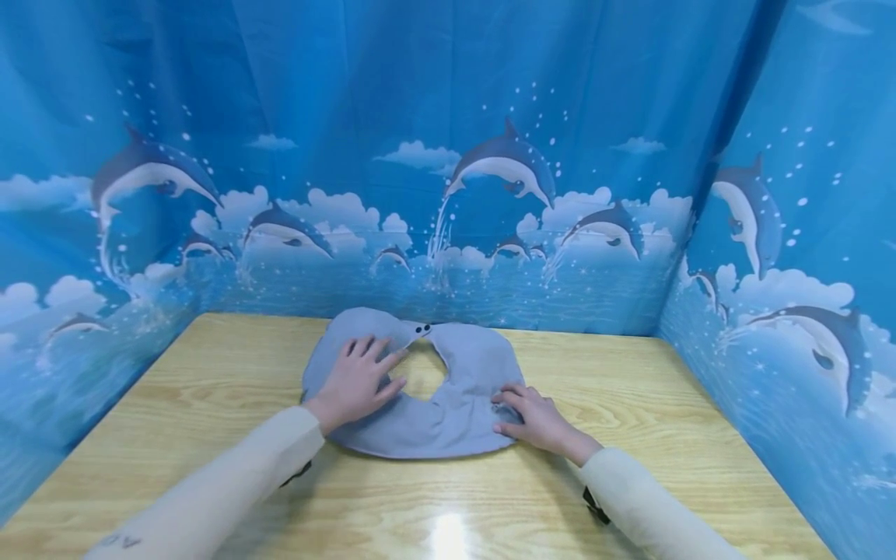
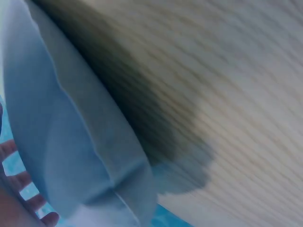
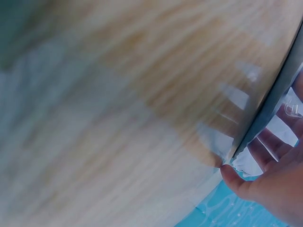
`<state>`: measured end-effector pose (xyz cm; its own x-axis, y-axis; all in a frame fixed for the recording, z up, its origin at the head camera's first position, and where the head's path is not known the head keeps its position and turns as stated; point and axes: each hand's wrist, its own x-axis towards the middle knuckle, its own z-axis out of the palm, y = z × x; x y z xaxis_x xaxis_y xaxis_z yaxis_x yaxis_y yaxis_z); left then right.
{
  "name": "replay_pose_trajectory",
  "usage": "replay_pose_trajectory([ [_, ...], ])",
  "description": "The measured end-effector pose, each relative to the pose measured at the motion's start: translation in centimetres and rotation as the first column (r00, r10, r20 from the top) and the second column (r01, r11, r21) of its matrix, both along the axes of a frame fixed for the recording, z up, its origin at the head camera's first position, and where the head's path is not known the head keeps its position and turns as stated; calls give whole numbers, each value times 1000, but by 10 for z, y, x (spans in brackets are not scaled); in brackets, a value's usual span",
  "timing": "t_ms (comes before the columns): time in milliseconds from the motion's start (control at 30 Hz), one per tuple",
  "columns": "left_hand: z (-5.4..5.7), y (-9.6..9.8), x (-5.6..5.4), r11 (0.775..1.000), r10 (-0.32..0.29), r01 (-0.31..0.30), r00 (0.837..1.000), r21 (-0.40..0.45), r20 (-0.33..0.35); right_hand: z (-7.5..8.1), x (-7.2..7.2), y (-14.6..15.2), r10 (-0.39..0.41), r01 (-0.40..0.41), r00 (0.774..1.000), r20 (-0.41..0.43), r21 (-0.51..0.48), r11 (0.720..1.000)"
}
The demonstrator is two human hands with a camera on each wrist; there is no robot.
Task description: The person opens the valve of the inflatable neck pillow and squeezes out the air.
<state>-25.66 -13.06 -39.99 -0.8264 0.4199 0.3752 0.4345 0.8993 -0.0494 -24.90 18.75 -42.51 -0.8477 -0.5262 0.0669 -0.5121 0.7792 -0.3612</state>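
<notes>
A grey-blue U-shaped neck pillow [image 1: 427, 432] lies on the wooden table, its two ends meeting at the far side beside two small dark snaps [image 1: 422, 329]. On the pillow's left lobe rests my left hand [image 1: 357, 385], fingers spread. My right hand [image 1: 539, 420] touches the pillow's right side, thumb and fingers apart, with a small grey detail [image 1: 498, 406] by the fingertips. The left wrist view shows the pillow's seamed side [image 2: 80, 113] close up, covering part of the left hand [image 2: 19, 203]. In the right wrist view, the right hand [image 3: 265, 184] is at the pillow's dark edge [image 3: 267, 104].
The wooden table [image 1: 630, 435] extends to both sides of the pillow and in front of it. Blue curtains with printed dolphins [image 1: 504, 167] hang behind the table and along its left and right sides.
</notes>
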Motion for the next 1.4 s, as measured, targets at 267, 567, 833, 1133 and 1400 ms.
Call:
replay_pose_trajectory([
  [267,7,-22,-11,995,95,-96,994,26,58,0,1,0,-5,5,1000,13,-1,1000],
  [567,-3,-30,-16,986,159,-164,977,25,142,1,0,-1,6,-6,1000,8,7,1000],
  [833,-9,-30,-17,985,169,-171,976,4,135,3,0,0,-1,1,1000,2,12,1000],
  [1133,-16,-31,-19,984,176,-175,974,-19,141,2,0,0,3,-3,1000,4,13,1000],
  [1400,-21,-30,-20,981,191,-187,971,-40,145,2,0,0,2,-2,1000,3,12,1000],
])
